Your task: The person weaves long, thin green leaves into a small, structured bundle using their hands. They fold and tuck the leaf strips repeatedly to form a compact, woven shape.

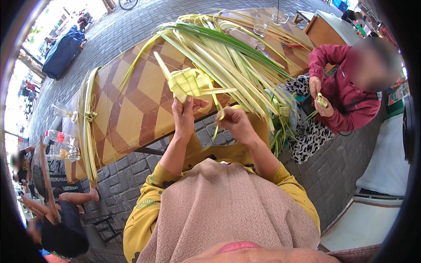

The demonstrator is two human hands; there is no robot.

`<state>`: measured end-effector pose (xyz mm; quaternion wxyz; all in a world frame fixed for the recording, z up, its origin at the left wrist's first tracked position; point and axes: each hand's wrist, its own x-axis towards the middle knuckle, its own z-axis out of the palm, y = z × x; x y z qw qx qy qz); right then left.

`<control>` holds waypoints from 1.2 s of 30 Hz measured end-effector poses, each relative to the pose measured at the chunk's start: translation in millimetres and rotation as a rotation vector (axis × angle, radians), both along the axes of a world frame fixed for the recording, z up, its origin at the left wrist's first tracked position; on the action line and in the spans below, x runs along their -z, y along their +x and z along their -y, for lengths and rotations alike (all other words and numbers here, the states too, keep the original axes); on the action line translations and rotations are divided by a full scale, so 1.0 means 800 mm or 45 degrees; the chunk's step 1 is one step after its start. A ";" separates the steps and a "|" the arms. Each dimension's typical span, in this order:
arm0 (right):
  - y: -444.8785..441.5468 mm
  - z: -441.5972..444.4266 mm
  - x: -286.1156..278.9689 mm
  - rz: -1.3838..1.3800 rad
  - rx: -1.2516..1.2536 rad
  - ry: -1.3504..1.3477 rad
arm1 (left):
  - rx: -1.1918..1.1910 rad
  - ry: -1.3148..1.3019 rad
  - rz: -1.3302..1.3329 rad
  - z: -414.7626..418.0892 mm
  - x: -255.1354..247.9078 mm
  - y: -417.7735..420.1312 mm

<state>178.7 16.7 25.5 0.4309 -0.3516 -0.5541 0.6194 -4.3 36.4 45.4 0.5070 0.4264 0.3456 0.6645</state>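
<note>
A woven palm-leaf pouch [189, 83], pale green and yellow, is pinched at its lower corner by my left hand [184, 113]. One stiff strip end juts from its upper left, and another points to the right. From the pouch's right side a narrow leaf strip [215, 98] hangs down into the fingers of my right hand [238, 123]. Both hands are above the near edge of the table. Behind the pouch, a large heap of long palm leaf strips [223, 59] lies across the table and over its near edge.
The patterned wooden table [138, 98] carries a tied leaf bundle [89, 115], plastic bottles [61, 136] and glass mugs [260, 26]. At right, a person in a maroon jacket [355, 108] handles a small leaf piece [321, 101]. Another person [65, 227] sits at lower left.
</note>
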 end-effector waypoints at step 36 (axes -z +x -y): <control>-0.037 -0.013 0.010 -0.858 0.402 0.076 | -0.077 -0.028 -0.008 0.016 0.043 0.055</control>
